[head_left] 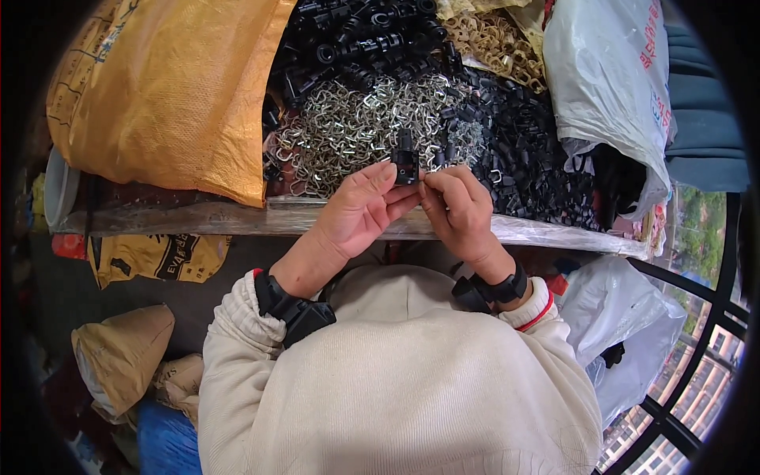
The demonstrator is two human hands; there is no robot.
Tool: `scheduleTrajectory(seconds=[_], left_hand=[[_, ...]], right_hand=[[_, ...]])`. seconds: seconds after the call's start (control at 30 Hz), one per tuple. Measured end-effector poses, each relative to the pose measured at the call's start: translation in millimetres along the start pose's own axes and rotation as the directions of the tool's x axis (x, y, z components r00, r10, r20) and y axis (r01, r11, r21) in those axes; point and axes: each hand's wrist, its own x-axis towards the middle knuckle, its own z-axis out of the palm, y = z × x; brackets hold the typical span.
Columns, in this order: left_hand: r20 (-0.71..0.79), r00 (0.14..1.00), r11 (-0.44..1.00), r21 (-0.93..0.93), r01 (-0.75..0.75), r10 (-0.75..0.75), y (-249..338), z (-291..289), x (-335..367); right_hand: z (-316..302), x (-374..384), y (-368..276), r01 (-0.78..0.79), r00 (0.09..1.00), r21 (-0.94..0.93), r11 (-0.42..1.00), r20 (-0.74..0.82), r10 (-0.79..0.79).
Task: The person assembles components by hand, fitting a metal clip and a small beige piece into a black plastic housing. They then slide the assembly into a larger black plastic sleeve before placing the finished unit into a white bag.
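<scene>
Just over the near edge of the table, my left hand (pixel 360 207) grips a small black plastic fitting (pixel 406 165) between thumb and fingers. The fitting stands roughly upright, its narrow end away from me, with a small round hole on its face. My right hand (pixel 459 207) is closed in a pinch against the fitting's right side. Whatever lies between those fingertips is too small to make out. Beyond both hands spreads a heap of bent silver metal clips (pixel 340 131). Small black plastic pieces (pixel 530 162) lie heaped to the right.
Larger black fittings (pixel 360 51) are piled at the back, beside tan plastic pieces (pixel 499 49). An orange woven sack (pixel 182 103) covers the table's left; a white sack (pixel 606 79) borders the right. The table's wrapped front edge (pixel 538 232) runs beneath my hands. Paper bags (pixel 123 356) stand lower left.
</scene>
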Motion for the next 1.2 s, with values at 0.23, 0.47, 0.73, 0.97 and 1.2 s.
scheduleTrajectory(seconds=[0.23,0.47,0.73,0.97,1.2], left_hand=[[-0.017,1.000,0.999,0.036,0.018,-0.017,5,10,-3],[-0.105,0.990,0.985,0.134,0.106,-0.092,5,11,-8],[-0.096,0.985,0.976,0.154,0.155,-0.141,2,19,-12],[-0.132,0.981,0.972,0.166,0.166,-0.145,-1,25,-13],[-0.193,0.973,0.962,0.213,0.168,-0.127,-5,20,-13]], right_hand=[[-8,-2,7,-0.542,0.837,0.528,0.654,0.273,0.474],[-25,6,4,-0.662,0.745,0.628,0.409,0.496,0.446],[-31,16,-5,-0.132,0.963,0.298,0.945,0.266,0.051],[-38,12,-19,0.005,0.974,0.031,0.999,0.228,-0.012],[-37,7,-17,0.060,0.973,-0.059,0.996,0.228,-0.045]])
